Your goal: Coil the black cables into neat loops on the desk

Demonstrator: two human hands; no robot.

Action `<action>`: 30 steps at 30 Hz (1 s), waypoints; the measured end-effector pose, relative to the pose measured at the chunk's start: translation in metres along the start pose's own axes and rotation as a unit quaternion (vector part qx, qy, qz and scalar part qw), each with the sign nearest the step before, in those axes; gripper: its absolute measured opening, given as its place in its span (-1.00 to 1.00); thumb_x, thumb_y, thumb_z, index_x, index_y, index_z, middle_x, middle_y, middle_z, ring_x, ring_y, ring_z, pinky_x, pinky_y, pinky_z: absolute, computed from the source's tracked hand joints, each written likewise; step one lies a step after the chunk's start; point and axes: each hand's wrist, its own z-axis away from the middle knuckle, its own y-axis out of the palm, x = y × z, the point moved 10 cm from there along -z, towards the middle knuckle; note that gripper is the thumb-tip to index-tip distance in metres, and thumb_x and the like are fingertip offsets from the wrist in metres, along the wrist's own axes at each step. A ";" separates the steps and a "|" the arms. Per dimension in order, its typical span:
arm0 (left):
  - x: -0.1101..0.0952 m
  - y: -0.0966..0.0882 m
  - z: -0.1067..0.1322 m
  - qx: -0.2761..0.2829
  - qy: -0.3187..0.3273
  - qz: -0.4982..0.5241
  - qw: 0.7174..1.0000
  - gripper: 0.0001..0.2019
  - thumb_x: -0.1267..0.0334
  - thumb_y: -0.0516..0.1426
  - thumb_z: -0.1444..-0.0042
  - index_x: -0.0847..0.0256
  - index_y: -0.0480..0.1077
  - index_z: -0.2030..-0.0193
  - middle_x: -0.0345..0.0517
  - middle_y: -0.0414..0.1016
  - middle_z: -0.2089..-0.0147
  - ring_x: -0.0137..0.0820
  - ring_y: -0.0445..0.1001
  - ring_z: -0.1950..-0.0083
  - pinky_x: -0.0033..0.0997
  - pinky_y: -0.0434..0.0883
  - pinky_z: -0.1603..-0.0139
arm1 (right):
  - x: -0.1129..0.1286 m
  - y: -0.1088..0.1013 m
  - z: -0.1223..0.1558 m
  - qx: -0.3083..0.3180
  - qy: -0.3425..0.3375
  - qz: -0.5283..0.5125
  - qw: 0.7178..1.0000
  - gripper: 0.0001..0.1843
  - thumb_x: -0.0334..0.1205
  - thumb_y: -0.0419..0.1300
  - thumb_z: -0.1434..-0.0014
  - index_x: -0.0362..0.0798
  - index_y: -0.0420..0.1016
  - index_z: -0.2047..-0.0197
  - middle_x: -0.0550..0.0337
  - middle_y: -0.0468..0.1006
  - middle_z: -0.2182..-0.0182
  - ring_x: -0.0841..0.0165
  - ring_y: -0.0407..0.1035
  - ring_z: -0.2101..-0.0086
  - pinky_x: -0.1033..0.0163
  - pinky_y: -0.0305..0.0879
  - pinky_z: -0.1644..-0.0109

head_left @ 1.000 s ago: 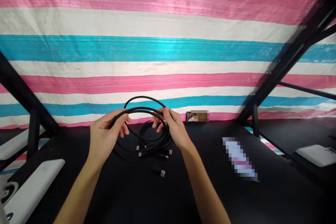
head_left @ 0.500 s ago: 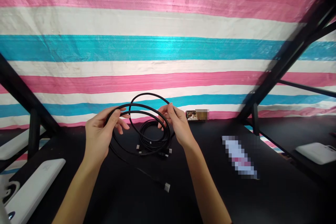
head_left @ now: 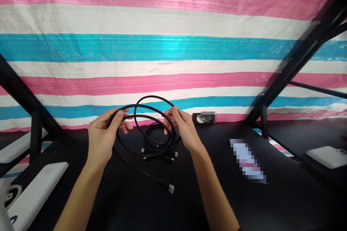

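Loops of a black cable (head_left: 148, 107) hang between my two hands above the dark tabletop. My left hand (head_left: 107, 128) pinches the left side of the loops between thumb and fingers. The right side of the cable is gripped by my right hand (head_left: 180, 124), thumb on top. One end of the cable trails down to a plug (head_left: 171, 188) with a light-coloured tip, in front of the hands. Behind the loops, more black cables (head_left: 158, 139) lie coiled on the table, with several light-tipped plugs around them.
A phone (head_left: 203, 118) with a lit screen leans at the table's back edge. A blurred, pale flat item (head_left: 248, 160) lies at the right. A long white device (head_left: 38, 191) stands at the left, another white object (head_left: 326, 157) far right. Black frame bars (head_left: 295, 57) flank a striped sheet (head_left: 162, 47).
The cable loops and the dangling plug have shifted slightly, the plug a little up and left. Both hands keep their hold. The picture on the phone screen has changed.
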 end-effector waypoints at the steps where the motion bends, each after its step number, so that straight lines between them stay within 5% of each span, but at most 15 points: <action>1: 0.000 0.000 0.000 0.000 0.001 -0.002 1.000 -0.86 0.18 0.21 -0.07 0.19 0.53 0.30 -0.15 0.55 0.31 -0.53 0.44 0.54 -0.52 0.34 0.59 | 0.000 0.000 0.000 0.002 0.001 -0.002 1.000 -0.54 0.15 0.01 -0.24 -0.07 0.45 0.35 0.27 0.44 0.55 0.53 0.35 0.63 0.41 0.23 0.55; 16: 0.001 0.000 0.001 0.003 -0.011 -0.020 1.000 -0.81 0.15 0.21 -0.06 0.20 0.52 0.27 -0.16 0.52 0.43 -0.46 0.46 0.50 -0.53 0.33 0.60 | 0.001 0.009 0.005 0.026 0.025 0.019 0.999 -0.48 0.19 0.01 -0.21 -0.10 0.52 0.36 0.25 0.38 0.55 0.55 0.24 0.60 0.42 0.13 0.59; 21: 0.002 -0.004 0.000 -0.016 -0.010 -0.009 1.000 -0.82 0.16 0.23 -0.04 0.23 0.53 0.29 -0.18 0.53 0.45 -0.51 0.43 0.53 -0.54 0.38 0.56 | 0.010 0.011 0.009 0.030 0.013 0.051 0.998 -0.68 0.04 0.22 -0.11 -0.08 0.48 0.34 0.33 0.30 0.59 0.55 0.19 0.59 0.41 0.19 0.53; 30: 0.000 -0.005 0.000 -0.022 -0.007 -0.012 1.000 -0.83 0.16 0.23 -0.04 0.22 0.52 0.30 -0.20 0.51 0.47 -0.51 0.43 0.53 -0.52 0.40 0.53 | 0.014 0.015 0.005 0.032 -0.020 0.037 0.999 -0.68 0.00 0.12 -0.21 -0.07 0.46 0.37 0.32 0.30 0.58 0.55 0.22 0.61 0.41 0.21 0.54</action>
